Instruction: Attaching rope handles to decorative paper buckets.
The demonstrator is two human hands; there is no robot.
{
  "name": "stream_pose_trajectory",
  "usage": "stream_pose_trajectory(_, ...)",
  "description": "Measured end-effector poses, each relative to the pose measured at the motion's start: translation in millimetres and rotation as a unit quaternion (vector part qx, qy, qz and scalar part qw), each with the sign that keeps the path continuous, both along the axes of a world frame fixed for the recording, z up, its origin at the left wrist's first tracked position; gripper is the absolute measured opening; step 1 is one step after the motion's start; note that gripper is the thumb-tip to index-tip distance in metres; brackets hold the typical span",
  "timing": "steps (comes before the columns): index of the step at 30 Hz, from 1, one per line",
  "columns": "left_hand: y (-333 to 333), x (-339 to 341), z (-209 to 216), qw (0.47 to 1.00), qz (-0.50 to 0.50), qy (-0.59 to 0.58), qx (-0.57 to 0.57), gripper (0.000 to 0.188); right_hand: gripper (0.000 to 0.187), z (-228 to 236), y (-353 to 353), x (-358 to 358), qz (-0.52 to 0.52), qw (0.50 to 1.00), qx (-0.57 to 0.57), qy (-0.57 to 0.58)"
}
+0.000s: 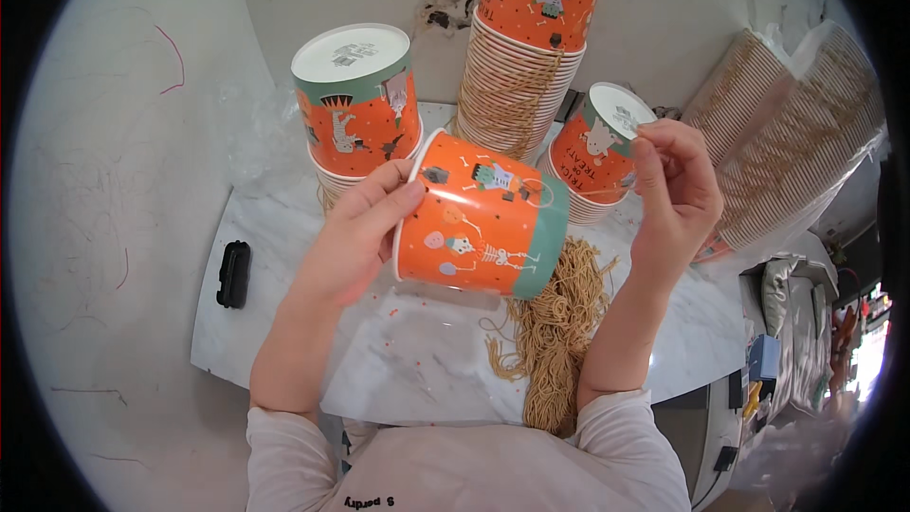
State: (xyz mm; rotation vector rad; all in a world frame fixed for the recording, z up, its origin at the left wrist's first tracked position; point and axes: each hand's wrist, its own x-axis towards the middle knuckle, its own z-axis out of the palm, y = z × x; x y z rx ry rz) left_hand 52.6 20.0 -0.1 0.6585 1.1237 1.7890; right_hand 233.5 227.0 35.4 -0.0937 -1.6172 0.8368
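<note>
My left hand (365,218) grips the rim of an orange paper bucket (474,218) with a green base band and cartoon skeleton prints. The bucket is tipped on its side, its base toward the right. Raised to the right of it, my right hand (678,190) has thumb and forefinger pinched together; what they hold, if anything, is too small to make out. Below the bucket a heap of tan cord (559,341) lies on the marbled white table (398,360), a loose strand curling out to its left.
Upside-down stacks of matching buckets stand behind: a left stack (355,104), a tall middle stack (517,85) with tan cords along its side, and a right stack (592,152). Plastic-wrapped stacks (796,123) lean at the far right. A black case (233,274) sits at the left.
</note>
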Motion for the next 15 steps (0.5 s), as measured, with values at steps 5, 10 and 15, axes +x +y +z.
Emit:
stream_pose_trajectory(5, -4.6, 2.3, 0.5, 0.999, -0.007, 0.034, -0.013, 0.035, 0.013, -2.5, -10.9, -4.8, 0.041, 0.997, 0.032, -0.061)
stream_pose_trajectory(10, -4.0, -2.5, 6.6, 0.994, 0.092, -0.017, 0.05, 0.035, 0.01, 2.1, 8.0, 5.7, -0.06, 0.997, 0.039, -0.034)
stream_pose_trajectory(15, -10.3, -23.3, 2.0, 0.992, 0.094, -0.045, 0.072, 0.035, 0.008, -2.0, 33.4, 12.7, -0.086, 0.995, -0.013, -0.047)
